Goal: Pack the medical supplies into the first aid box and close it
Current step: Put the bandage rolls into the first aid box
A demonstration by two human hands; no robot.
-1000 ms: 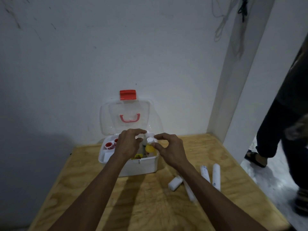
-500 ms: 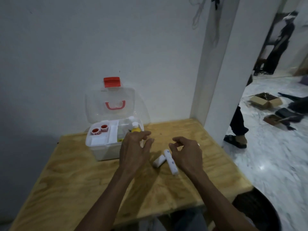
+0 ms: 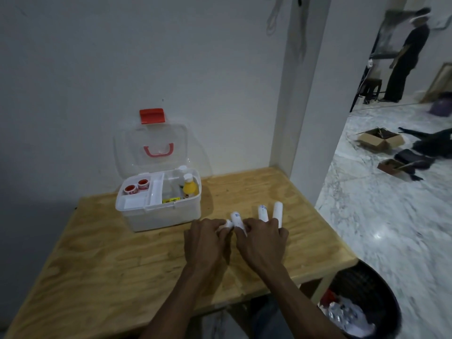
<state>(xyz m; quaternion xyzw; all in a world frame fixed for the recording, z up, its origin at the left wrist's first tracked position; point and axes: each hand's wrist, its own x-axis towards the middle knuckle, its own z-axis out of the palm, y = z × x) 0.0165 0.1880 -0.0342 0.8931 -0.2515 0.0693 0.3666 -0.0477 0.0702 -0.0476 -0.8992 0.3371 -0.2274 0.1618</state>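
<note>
The white first aid box (image 3: 159,216) stands at the back left of the wooden table (image 3: 97,253). Its clear lid (image 3: 151,145) with a red latch is up against the wall. Inside are two red tape rolls (image 3: 137,187) and a yellow bottle (image 3: 190,189). Several white bandage rolls lie to the right of the box. My left hand (image 3: 205,243) pinches a short roll (image 3: 228,223). My right hand (image 3: 261,243) has thumb and forefinger on a long roll (image 3: 236,218). Two more long rolls (image 3: 263,212) (image 3: 278,211) poke out beyond its fingers.
A black waste bin (image 3: 381,289) with rubbish stands below the table's right front corner. A white pillar (image 3: 305,118) rises at the table's back right. Cardboard boxes (image 3: 381,140) and a standing person (image 3: 406,59) are far off on the marble floor.
Both hands left the box, with the yellow bottle now standing inside it, and came down to the right onto the bandage rolls. The view swung right.
</note>
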